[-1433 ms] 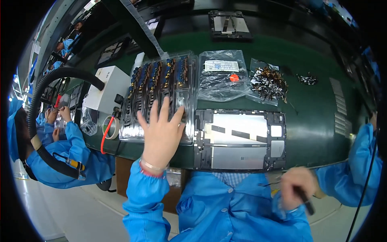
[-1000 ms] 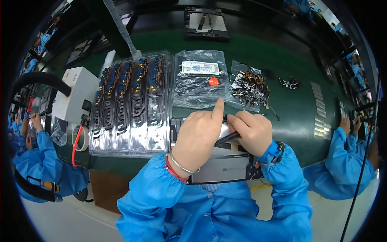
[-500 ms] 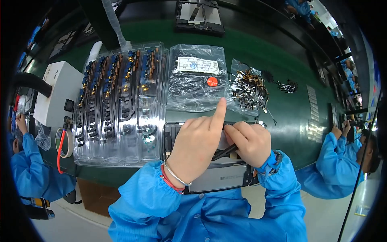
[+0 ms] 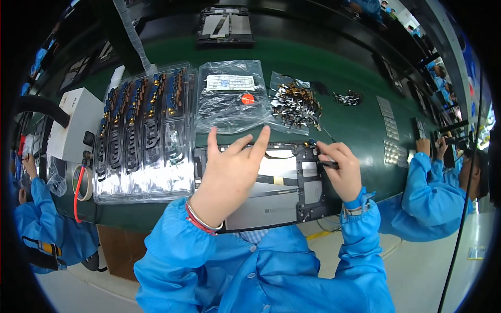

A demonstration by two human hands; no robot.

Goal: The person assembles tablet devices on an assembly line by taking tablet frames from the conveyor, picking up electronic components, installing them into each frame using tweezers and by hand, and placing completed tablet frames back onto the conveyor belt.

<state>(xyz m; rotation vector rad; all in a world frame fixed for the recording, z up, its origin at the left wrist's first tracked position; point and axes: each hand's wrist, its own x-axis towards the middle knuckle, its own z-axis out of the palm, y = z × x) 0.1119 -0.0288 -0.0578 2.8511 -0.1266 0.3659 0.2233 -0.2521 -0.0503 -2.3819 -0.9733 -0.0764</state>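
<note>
A flat tablet-like device frame [image 4: 282, 208], with silver panels and a black border, lies at the near edge of the green bench. Over its left part my left hand [image 4: 232, 169] rests with the fingers spread, holding nothing. At the frame's upper right corner my right hand [image 4: 342, 169] is closed round a slim black tool [image 4: 329, 164], mostly hidden by the fingers. Close to its fingertips sits a small blue-and-gold part [image 4: 311, 142] on the corner. A dark flat cable with a yellow patch [image 4: 278, 181] crosses the panels.
Left of the frame is a clear plastic tray [image 4: 141, 190] of flat cables, beside a white box [image 4: 78, 125]. Behind lie a labelled clear bag [image 4: 229, 112] and a heap of small cables [image 4: 296, 104]. Another device frame [image 4: 224, 26] stands farther back. A co-worker's sleeve [image 4: 417, 203] is at right.
My hands have moved apart. The left has spread its fingers over the frame; the right has gone to the upper right corner, uncovering the silver panels. The whole view has shifted.
</note>
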